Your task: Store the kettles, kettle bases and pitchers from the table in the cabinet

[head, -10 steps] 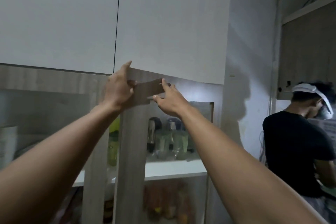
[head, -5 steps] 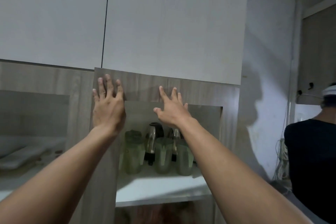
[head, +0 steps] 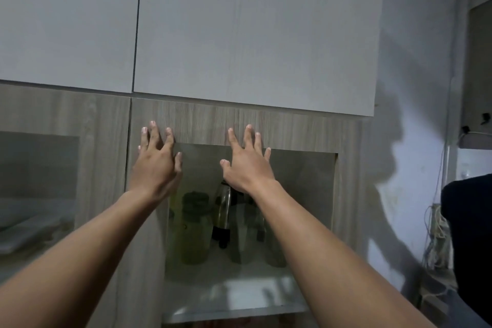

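Observation:
A wood-grain cabinet door with a glass pane stands flush with the cabinet front. My left hand lies flat against its upper left corner, fingers spread. My right hand presses flat on the door's top rail and glass, fingers spread too. Behind the glass, on a white shelf, stand greenish pitchers and a steel kettle with a dark base. My right forearm hides part of them. Neither hand holds anything.
White upper cabinet doors hang above. A second glass-paned door is at the left, with pale trays behind it. A person in a dark shirt stands at the right edge, beside hanging cables on the wall.
The glass door swung from ajar to flush with the cabinet. Both hands went from gripping its top edge to lying flat on its face. The view turned left.

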